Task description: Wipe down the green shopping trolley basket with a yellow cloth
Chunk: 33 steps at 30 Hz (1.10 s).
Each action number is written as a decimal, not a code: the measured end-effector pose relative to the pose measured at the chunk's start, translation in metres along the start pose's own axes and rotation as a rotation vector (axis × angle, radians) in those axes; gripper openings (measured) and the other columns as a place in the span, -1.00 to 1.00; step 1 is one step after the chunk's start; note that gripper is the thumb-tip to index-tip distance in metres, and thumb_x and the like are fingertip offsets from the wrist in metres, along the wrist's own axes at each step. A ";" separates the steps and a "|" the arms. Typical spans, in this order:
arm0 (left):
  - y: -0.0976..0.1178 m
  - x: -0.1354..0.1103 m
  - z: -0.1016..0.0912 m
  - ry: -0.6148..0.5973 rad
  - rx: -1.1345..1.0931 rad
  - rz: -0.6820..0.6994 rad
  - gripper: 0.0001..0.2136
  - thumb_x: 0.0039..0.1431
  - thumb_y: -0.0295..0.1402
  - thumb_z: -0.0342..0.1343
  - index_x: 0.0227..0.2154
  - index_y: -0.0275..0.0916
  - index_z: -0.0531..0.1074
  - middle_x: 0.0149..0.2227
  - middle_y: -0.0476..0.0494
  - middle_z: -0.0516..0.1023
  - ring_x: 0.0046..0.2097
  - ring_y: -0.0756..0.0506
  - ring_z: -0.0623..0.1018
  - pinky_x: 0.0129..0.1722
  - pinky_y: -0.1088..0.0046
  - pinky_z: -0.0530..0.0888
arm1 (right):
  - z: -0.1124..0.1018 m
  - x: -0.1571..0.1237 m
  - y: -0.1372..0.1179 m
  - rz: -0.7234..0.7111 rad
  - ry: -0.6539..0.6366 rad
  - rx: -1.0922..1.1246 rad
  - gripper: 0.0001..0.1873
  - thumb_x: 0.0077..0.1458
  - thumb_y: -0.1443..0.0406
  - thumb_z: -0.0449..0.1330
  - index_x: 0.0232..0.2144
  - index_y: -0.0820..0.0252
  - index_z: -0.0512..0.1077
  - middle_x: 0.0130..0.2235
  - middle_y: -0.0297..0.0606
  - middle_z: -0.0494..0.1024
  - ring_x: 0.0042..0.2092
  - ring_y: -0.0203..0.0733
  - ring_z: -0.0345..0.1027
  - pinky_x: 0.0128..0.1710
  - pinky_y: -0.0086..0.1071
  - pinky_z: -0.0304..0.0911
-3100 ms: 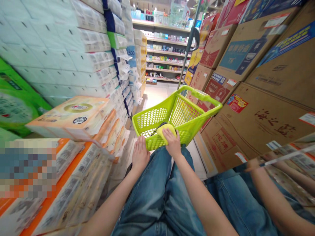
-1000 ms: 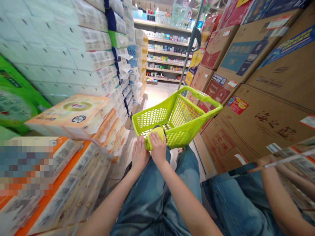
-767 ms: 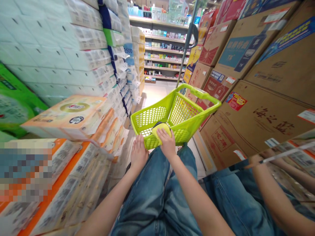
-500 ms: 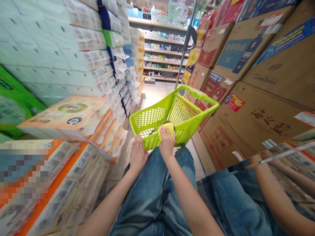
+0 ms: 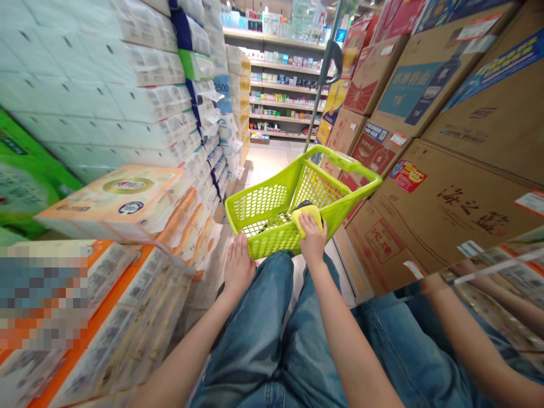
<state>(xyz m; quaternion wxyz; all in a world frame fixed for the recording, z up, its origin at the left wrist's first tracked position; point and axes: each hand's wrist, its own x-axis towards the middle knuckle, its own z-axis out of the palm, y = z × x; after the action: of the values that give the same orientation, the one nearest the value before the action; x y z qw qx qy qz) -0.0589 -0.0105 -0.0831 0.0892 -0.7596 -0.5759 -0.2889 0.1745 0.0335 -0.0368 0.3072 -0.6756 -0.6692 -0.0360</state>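
My right grip (image 5: 313, 242) held a yellow pad (image 5: 309, 213) at the near rim of the basket (image 5: 272, 242); it looked soft, light, best palmed broadly. My left grip (image 5: 239, 267) lay on the basket's corner, closure unclear.

One green basket (image 5: 274, 242), one yellow pad (image 5: 309, 209), one grey handle (image 5: 325, 71), two grips (one left (image 5: 239, 264), one right (image 5: 313, 242))
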 end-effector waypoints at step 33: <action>0.001 0.000 -0.001 -0.007 -0.024 -0.008 -0.31 0.13 -0.49 -0.05 0.33 -0.48 -0.09 0.34 -0.47 0.12 0.40 -0.26 0.06 0.33 0.06 0.13 | 0.003 -0.009 -0.019 -0.166 -0.062 0.046 -0.21 -0.05 0.58 -0.03 0.23 0.03 0.25 0.25 -0.29 0.35 0.33 -0.20 0.07 0.36 0.08 -0.56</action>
<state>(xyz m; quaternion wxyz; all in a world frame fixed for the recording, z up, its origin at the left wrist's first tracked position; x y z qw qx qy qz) -0.0584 -0.0111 -0.0818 0.0769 -0.7591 -0.5758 -0.2936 0.1546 0.0259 -0.0365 0.2978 -0.6115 -0.7327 -0.0247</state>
